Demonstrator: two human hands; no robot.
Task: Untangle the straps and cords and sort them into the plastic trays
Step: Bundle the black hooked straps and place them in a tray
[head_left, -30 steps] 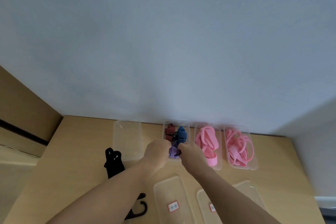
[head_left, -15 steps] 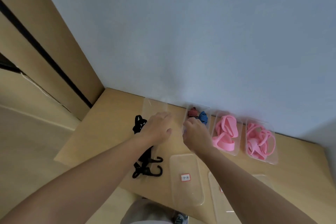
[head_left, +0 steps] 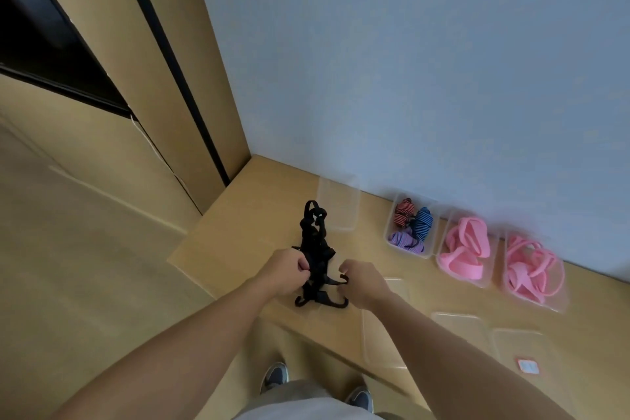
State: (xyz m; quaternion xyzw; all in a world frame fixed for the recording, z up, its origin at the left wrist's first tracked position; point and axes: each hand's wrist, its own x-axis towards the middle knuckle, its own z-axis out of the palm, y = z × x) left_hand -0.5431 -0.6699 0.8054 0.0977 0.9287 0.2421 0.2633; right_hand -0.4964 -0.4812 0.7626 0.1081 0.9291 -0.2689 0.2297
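In front of the empty tray (head_left: 337,211), the left hand (head_left: 284,269) and right hand (head_left: 363,280) pinch the black cords (head_left: 315,242) with curled fingers. The cords look soft and light; grip near the hooks (head_left: 341,303).

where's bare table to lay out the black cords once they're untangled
Bare wood lies left of the tangled black hooked cords, out to the table edge, and between the empty clear plastic tray and the clear tray of striped straps. The right is crowded with trays of pink straps.
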